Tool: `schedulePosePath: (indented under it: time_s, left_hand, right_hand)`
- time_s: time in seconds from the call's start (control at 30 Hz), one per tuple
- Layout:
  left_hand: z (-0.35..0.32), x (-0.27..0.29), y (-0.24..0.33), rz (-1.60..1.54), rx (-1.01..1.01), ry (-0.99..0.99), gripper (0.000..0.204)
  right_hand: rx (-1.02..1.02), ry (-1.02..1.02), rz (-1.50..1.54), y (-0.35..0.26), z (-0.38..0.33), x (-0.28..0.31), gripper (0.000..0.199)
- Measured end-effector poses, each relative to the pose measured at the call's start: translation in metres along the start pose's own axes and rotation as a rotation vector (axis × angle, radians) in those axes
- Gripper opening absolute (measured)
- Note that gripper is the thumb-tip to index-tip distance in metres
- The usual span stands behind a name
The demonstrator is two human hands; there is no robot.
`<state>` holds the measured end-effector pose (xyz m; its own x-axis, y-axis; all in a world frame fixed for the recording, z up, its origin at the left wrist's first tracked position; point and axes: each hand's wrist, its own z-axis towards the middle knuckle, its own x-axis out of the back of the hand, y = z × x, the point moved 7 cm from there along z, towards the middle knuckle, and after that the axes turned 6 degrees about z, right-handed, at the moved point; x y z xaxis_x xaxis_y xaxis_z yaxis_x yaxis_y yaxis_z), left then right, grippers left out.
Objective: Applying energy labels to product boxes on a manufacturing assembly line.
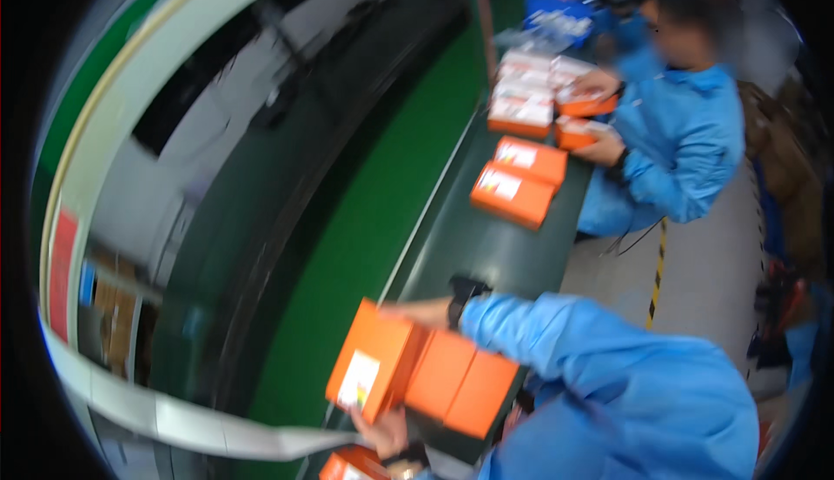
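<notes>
An orange cardboard box [395, 341] with a white label is tilted up between my two hands, at the edge of the dark green worktable. My right hand [421, 311], with a black band at its wrist, presses along the far end of the box. At the near end my left hand [384, 433] grips it near the label, thumb and fingers bent around the edge. Right beside this box, two plain orange boxes [476, 389] lie side by side, their tops without labels. Partly cut off at the lower edge is another orange box [347, 464], close to my left wrist.
Farther along the table lie two labelled orange boxes [521, 180] and stacked white-topped boxes [521, 102]. A co-worker in a blue jacket [686, 145] handles boxes there. A green conveyor belt [347, 245] runs alongside. Beyond the stacks sits a blue bin [556, 19].
</notes>
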<state>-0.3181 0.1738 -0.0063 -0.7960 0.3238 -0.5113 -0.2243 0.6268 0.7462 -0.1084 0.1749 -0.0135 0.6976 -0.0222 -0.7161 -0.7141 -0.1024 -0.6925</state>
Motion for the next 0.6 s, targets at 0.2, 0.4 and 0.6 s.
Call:
schedulePosePath:
  time_s: [0.2, 0.4, 0.6]
  left_hand:
    - [-0.013, -0.019, 0.009, -0.019, 0.029, 0.127, 0.074]
    - [0.030, -0.066, -0.009, 0.170, 0.101, 0.004, 0.062]
    - [0.092, -0.159, -0.057, 0.414, 0.260, -0.223, 0.060]
  right_hand:
    - [-0.114, 0.011, 0.178, 0.017, -0.011, 0.000, 0.072]
    - [0.011, 0.322, 0.044, -0.015, -0.100, 0.048, 0.072]
    - [0.368, 0.722, 0.104, -0.039, -0.201, 0.096, 0.069]
